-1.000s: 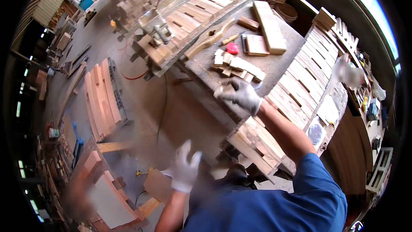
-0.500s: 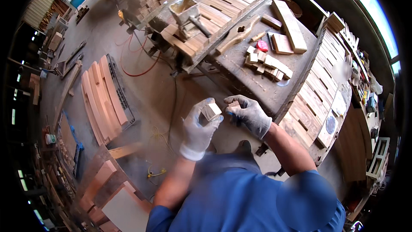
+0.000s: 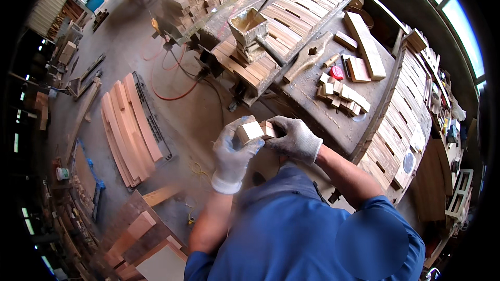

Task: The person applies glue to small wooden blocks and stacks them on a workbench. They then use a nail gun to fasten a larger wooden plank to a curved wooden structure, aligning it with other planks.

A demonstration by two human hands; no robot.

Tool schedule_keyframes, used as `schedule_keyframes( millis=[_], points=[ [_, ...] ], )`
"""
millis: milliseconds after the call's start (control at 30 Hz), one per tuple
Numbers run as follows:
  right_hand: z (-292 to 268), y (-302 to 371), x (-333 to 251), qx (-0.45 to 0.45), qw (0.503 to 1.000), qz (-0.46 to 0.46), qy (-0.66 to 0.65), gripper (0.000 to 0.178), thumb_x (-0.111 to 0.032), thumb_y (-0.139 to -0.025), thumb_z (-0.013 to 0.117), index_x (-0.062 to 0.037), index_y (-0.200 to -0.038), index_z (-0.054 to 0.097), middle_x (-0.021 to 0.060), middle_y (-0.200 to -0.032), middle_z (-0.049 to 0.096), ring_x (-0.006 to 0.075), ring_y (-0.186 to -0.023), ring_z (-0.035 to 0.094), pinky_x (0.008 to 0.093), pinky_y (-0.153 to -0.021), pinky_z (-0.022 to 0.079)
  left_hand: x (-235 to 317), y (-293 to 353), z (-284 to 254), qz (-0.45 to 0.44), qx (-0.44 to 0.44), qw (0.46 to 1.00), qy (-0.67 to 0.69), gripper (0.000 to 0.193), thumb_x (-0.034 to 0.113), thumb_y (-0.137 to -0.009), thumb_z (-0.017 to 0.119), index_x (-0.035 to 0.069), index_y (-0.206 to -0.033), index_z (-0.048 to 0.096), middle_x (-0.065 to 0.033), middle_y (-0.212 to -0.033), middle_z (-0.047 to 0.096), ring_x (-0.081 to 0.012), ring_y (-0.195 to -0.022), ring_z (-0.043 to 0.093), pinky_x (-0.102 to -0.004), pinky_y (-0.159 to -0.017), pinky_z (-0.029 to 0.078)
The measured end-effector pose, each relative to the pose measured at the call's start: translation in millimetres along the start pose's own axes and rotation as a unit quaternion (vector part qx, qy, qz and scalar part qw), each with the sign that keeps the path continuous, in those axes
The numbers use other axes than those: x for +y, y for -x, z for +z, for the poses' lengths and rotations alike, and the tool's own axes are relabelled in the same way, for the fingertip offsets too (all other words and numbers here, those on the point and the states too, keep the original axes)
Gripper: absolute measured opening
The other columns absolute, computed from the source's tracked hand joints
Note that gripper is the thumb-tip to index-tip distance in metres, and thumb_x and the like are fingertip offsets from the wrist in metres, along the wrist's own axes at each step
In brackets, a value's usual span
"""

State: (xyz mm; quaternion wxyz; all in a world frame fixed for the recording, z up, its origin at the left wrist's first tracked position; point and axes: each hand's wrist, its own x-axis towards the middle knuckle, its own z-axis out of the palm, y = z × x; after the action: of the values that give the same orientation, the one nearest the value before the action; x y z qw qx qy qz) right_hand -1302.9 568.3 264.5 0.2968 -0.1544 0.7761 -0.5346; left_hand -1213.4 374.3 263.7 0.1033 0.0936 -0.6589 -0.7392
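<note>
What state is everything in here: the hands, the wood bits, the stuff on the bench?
Left hand: gloved, gripping a small wooden block.
Right hand: gloved, fingers on the same block's right side.
Small wooden block: held in the air in front of the bench.
Loose blocks: lying in a heap on the workbench.
Planks: stacked flat on the floor.
Red cable: lying loose on the floor.

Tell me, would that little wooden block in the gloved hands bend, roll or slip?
The small wooden block is probably stiff and light: the left hand pinches it easily while the right hand steadies it. Flat faces suggest it won't roll. The knit gloves likely keep it from slipping.
</note>
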Motion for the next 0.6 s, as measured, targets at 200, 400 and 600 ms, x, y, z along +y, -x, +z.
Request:
schedule_keyframes(
  millis=[200, 400, 600],
  points=[
    [-37.8, -60.9, 0.6, -0.096, 0.971, 0.007, -0.217, 0.054, -0.011, -0.095, 0.084, -0.0001, -0.145, 0.066, 0.004, -0.119, 0.076, 0.0094, -0.102, 0.069, 0.0302, -0.089, 0.061, -2.8, -59.9, 14.2, -0.064, 0.058, 0.985, 0.153, 0.057, -0.013, -0.091, 0.075, 0.001, -0.145, 0.061, -0.0149, -0.139, 0.07, -0.023, -0.129, 0.067, -0.0361, -0.112, 0.057],
    [-63.7, -95.1, 1.8, -0.15, 0.94, 0.006, -0.305, 0.057, -0.011, -0.101, 0.08, -0.003, -0.154, 0.059, 0.0048, -0.121, 0.076, 0.01, -0.091, 0.072, 0.0292, -0.081, 0.062, -0.9, -103.2, 32.4, -0.098, 0.014, 0.99, 0.104, 0.051, -0.009, -0.089, 0.08, 0.0, -0.137, 0.065, -0.0138, -0.136, 0.072, -0.0213, -0.12, 0.071, -0.0346, -0.104, 0.061],
    [-57.9, -116.4, -2.2, -0.197, 0.929, 0.057, -0.308, 0.057, -0.017, -0.107, 0.073, -0.0084, -0.159, 0.051, 0.007, -0.117, 0.076, 0.0149, -0.09, 0.074, 0.0318, -0.079, 0.062, -4.7, -131.3, 27.3, -0.034, 0.012, 0.999, -0.005, 0.046, -0.009, -0.088, 0.084, -0.001, -0.128, 0.063, -0.0149, -0.125, 0.075, -0.022, -0.115, 0.074, -0.037, -0.101, 0.063]
  ],
)
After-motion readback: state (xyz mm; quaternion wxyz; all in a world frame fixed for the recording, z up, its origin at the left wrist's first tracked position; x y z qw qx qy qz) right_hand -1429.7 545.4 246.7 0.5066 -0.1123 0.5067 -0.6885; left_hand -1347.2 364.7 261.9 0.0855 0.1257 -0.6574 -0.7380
